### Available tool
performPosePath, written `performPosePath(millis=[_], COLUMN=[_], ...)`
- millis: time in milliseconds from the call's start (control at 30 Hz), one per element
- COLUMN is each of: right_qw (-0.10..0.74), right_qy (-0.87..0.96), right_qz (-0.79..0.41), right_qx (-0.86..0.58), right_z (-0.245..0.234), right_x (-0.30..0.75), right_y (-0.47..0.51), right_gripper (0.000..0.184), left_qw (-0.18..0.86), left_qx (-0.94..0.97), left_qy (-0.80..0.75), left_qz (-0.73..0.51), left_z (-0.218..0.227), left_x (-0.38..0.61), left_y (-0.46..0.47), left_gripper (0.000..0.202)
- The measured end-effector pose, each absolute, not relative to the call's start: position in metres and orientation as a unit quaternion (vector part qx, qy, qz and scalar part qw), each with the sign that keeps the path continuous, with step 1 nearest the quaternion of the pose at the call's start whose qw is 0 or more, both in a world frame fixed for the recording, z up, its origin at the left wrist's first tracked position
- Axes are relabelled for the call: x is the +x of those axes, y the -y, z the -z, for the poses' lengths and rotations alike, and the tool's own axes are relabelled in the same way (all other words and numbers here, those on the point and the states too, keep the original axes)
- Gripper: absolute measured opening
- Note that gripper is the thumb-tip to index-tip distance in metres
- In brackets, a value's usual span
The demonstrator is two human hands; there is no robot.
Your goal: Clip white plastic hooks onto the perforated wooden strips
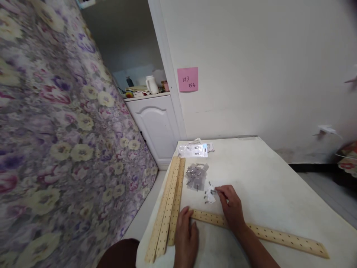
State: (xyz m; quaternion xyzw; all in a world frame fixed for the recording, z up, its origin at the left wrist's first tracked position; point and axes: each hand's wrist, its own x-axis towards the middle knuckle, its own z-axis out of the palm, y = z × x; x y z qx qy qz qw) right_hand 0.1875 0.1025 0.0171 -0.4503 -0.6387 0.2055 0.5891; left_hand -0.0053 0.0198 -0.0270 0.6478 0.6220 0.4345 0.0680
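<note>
A pale wooden strip with rows of holes (284, 237) lies across the front of the table. My left hand (186, 236) is closed around its left end, thumb on the near side and fingers on the far side. Over the strip reaches my right hand (230, 204), thumb and forefinger pinched at a small metal piece (213, 191); its exact kind is too small to tell. Beneath those fingertips is a small white paper or bag (210, 198) with several metal bits around it. Beyond it sits a pile of small clear bags (196, 175) holding metal parts.
Several more perforated wooden strips (167, 208) lie lengthwise along the left side of the white table (251, 167). Clear plastic packages (192, 150) rest at the far left corner. A floral curtain (69, 130) hangs at left, and a wall (237, 74) stands behind the table.
</note>
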Motion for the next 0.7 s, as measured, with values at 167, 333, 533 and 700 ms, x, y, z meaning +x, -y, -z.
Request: performPosePath(millis=[167, 333, 533, 700], right_qw=[0.606, 0.622, 0.619, 0.594], right_qy=[0.620, 0.568, 0.539, 0.580], right_qz=[-0.239, -0.310, -0.355, -0.297], right_qx=[-0.437, -0.441, -0.447, -0.472], right_z=[-0.020, -0.022, -0.021, -0.020], right_x=[0.187, 0.186, 0.186, 0.186], right_y=[-0.102, -0.103, -0.105, -0.106], right_gripper=[0.019, 0.016, 0.013, 0.012], left_qw=[0.098, 0.178, 0.376, 0.445], left_qx=[0.656, 0.670, 0.596, 0.522], left_qy=[-0.605, -0.577, -0.543, -0.517], left_qz=[-0.440, -0.431, -0.457, -0.512], left_z=[0.005, -0.029, -0.040, -0.035], left_x=[0.003, 0.028, 0.064, 0.069], left_y=[-0.028, -0.061, -0.084, -0.088], left_gripper=[0.032, 0.041, 0.034, 0.025])
